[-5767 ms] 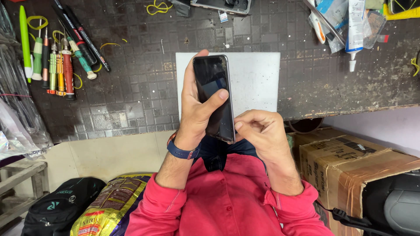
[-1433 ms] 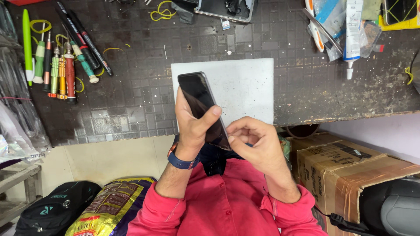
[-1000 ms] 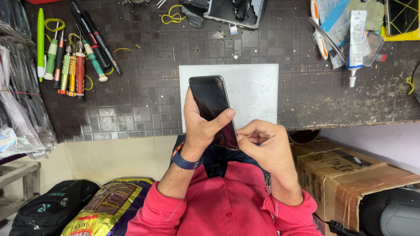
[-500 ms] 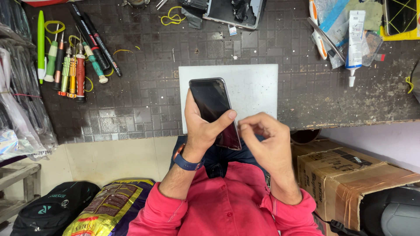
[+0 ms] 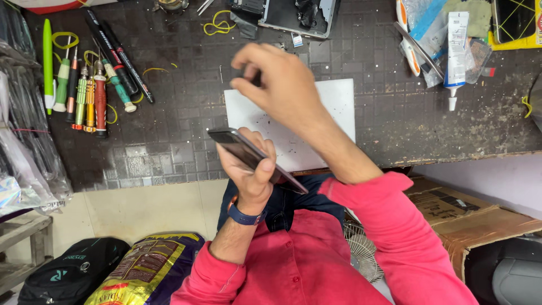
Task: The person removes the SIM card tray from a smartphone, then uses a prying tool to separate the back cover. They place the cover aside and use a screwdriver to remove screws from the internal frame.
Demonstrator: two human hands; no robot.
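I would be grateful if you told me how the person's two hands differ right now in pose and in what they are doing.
The left hand is held low near the body and grips a dark phone turned edge-on; the right hand is stretched out over the white mat on the workbench. The left hand's fingers wrap the phone, while the right hand's fingers pinch together, with something dark barely visible between them. The left wrist wears a blue band; the right shows none. Both arms wear red sleeves.

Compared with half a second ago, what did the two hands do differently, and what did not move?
The right hand let go of the phone and reached forward over the white board, blurred; whether it holds anything is unclear. The left hand tilted the phone, so it now shows edge-on. The screwdrivers, glue tube and board stayed in place.
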